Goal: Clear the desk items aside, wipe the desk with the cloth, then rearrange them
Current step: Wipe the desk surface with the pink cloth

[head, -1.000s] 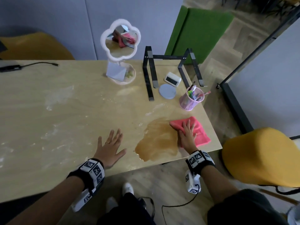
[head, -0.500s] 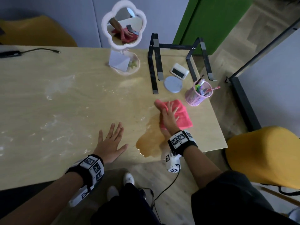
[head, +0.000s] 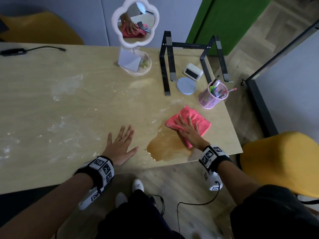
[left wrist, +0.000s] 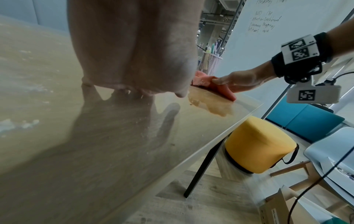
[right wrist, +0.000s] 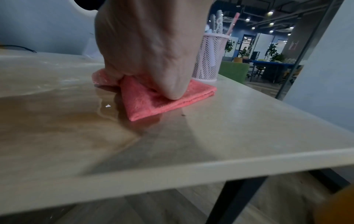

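A folded pink cloth (head: 198, 120) (right wrist: 162, 101) lies on the wooden desk (head: 77, 109) near its front right edge, at the rim of a brown puddle (head: 165, 145). My right hand (head: 187, 130) presses flat on the cloth with straight, spread fingers. My left hand (head: 120, 144) rests flat on the bare desk left of the puddle, fingers spread, holding nothing. In the left wrist view the right hand (left wrist: 235, 81) sits on the cloth (left wrist: 220, 87) beside the puddle (left wrist: 210, 104).
At the back right stand a flower-shaped mirror (head: 135, 25), a black laptop stand (head: 166, 66), a small white clock (head: 192, 72), a grey round coaster (head: 186, 85) and a pink mesh pen cup (head: 213, 97). White smears mark the desk's left half. A yellow chair (head: 283, 161) stands right.
My right hand has slid the cloth across the puddle, first away from me and leftward, then back to the right. The puddle has shrunk. The left hand has stayed in place.
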Demonstrator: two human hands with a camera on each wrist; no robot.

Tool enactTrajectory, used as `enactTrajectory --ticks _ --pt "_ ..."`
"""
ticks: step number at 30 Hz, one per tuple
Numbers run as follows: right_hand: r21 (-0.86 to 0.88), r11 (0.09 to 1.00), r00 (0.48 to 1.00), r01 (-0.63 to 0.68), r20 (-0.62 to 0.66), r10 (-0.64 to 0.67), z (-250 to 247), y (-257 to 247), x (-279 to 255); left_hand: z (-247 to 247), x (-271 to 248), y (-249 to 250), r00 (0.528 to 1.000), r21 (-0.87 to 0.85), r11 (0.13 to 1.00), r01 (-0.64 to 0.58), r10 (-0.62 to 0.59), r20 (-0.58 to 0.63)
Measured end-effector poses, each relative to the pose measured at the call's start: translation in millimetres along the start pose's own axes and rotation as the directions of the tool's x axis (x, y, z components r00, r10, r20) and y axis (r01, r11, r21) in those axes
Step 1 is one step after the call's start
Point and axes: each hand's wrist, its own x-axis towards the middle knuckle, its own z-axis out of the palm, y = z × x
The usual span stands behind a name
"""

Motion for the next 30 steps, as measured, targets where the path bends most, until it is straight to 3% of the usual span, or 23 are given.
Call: enactTrajectory --ticks 6,16,24,30 --pt "0.039 0.989 0.984 -0.144 -0.102 0.147 18 1 -33 3 0 -1 1.0 0.008 1.0 -0.001 0.001 -0.011" --pt "0.259 0.879 0.866 -0.401 -0.206 0.456 49 -48 -37 2 -1 4 0.999 0.035 0.999 0.027 -0.027 -0.023" --pt "0.33 0.844 0.842 -0.422 -0.203 0.5 77 -100 -34 3 -3 4 0.999 0.041 0.999 0.028 -0.027 -0.042" --pt "0.462 0.748 0.776 -0.477 -0.177 0.605 96 -150 -20 3 -2 4 0.999 0.006 1.0 0.029 -0.028 -0.04"
